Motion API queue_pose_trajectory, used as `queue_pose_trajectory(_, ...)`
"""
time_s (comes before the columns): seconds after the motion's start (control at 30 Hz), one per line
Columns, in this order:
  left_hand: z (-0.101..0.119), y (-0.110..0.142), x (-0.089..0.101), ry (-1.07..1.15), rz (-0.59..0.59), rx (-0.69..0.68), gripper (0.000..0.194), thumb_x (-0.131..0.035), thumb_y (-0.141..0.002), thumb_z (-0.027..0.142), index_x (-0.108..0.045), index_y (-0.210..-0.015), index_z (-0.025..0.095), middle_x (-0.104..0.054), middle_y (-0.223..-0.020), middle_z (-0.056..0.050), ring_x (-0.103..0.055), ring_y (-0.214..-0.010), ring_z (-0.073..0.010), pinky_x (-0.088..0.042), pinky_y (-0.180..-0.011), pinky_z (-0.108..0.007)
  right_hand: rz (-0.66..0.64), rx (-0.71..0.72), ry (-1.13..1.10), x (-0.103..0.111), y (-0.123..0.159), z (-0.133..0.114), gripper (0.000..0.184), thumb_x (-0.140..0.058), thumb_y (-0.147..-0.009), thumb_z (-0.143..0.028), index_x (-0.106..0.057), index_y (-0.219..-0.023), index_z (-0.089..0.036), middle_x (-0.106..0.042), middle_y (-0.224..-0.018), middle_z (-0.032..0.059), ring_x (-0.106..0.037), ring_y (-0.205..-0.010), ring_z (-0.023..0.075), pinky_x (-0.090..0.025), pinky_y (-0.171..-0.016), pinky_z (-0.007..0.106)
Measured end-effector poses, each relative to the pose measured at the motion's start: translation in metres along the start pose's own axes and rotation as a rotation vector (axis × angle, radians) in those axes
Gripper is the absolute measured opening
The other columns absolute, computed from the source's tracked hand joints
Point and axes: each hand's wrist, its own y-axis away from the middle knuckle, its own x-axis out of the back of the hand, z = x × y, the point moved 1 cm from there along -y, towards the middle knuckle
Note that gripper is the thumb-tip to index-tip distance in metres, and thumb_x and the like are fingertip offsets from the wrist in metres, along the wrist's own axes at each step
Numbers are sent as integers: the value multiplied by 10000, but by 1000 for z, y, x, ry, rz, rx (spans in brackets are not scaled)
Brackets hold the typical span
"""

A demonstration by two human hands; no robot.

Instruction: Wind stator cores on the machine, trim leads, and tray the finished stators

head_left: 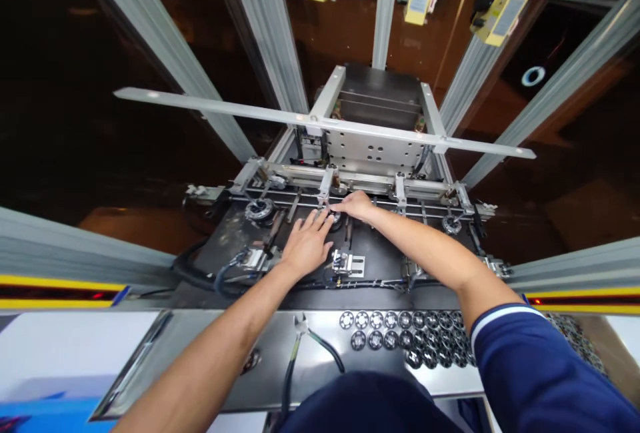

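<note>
My left hand (307, 244) lies with fingers spread, its fingertips touching a round metal part (336, 220) in the fixture on the black machine plate (373, 246). From the right, my right hand (356, 206) reaches to the same part. Its thumb and fingertips are pinched together at the upper edge; whatever they hold is too small or hidden. My fingers partly cover the round part. Another round part with a dark ring (259, 210) sits in the fixture to the left, and a further round metal part (451, 224) sits at the right.
Diagonal cutters (301, 328) with dark handles lie on the metal tray (270, 326) before me. Rows of small round parts (376, 340) fill its right side. A long metal bar (370, 128) crosses above the fixture. Yellow light-curtain posts (60, 291) flank the opening.
</note>
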Motion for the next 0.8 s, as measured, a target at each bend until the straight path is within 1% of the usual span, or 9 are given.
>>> queue_pose_trajectory(0.13, -4, -3, -1, -6, -47, -6, 668, -545, -858, 237, -392, -1502, 144, -309, -1625, -131, -283, -1486, -369, -306, -1161, -562, 65, 187, 15, 61, 56, 29, 170, -787, -797, -323, -761, -873, -173, -752, -836, -29, -689, -828, 133, -492, -771, 225)
queue_pose_trajectory(0.23, -10, -6, 3, 18, -85, -25, 679, -553, -842, 264, -408, -1496, 153, -326, -1619, -109, -308, -1482, -340, -345, -1158, -490, 175, 187, 92, 106, 97, 79, 118, -713, -852, -256, -759, -842, -147, -750, -813, 9, -683, -788, 152, -485, -746, 258)
queue_pose_trajectory(0.3, -11, -8, 12, 32, -102, -28, 660, -542, -841, 290, -442, -1474, 133, -392, -1584, -122, -384, -1449, -314, -390, -1135, -427, 227, 163, 162, 118, 113, 113, 71, -719, -832, -179, -742, -819, -114, -735, -785, 43, -674, -763, 180, -493, -752, 306)
queue_pose_trajectory(0.33, -10, -9, 18, 34, -104, -20, 629, -519, -854, 305, -470, -1454, 123, -462, -1538, -138, -455, -1404, -310, -422, -1107, -416, 233, 170, 194, 117, 117, 127, 51, -736, -813, -154, -736, -837, -109, -733, -808, 50, -673, -785, 193, -499, -779, 331)
queue_pose_trajectory(0.4, -1, -12, 33, 32, -94, -5, 552, -448, -900, 350, -542, -1394, 123, -621, -1388, -160, -598, -1266, -320, -482, -1037, -430, 214, 227, 240, 104, 118, 143, 167, -779, -782, -145, -727, -938, -121, -731, -940, 61, -666, -914, 217, -496, -875, 384)
queue_pose_trajectory(0.5, 29, -21, 52, 32, -66, -53, 496, -365, -954, 404, -609, -1322, 177, -716, -1256, -125, -673, -1152, -305, -500, -1006, -426, 170, 337, 283, 77, 111, 146, 348, -827, -752, -163, -703, -1077, -155, -683, -1145, 72, -593, -1118, 242, -447, -1000, 427)
queue_pose_trajectory(0.63, 81, -38, 55, 37, -99, -225, 448, -437, -940, 315, -589, -1340, 182, -616, -1414, -81, -533, -1342, -237, -399, -1121, -340, 142, 355, 319, 58, 102, 138, 174, -749, -845, -200, -700, -1006, -154, -655, -1166, 71, -556, -1169, 248, -430, -1032, 452)
queue_pose_trajectory(0.7, 101, -47, 46, 27, -140, -280, 484, -494, -906, 253, -552, -1379, 168, -528, -1499, -89, -421, -1432, -246, -357, -1156, -353, 151, 294, 323, 57, 99, 139, 120, -665, -920, -247, -683, -992, -154, -638, -1201, 71, -558, -1177, 248, -443, -1028, 478)
queue_pose_trajectory(0.8, 115, -57, 29, 16, -198, -315, 592, -559, -873, 226, -464, -1455, 170, -382, -1589, -125, -324, -1481, -296, -366, -1150, -419, 141, 128, 302, 62, 88, 144, 198, -622, -957, -312, -657, -1073, -155, -632, -1222, 81, -603, -1125, 237, -503, -974, 465)
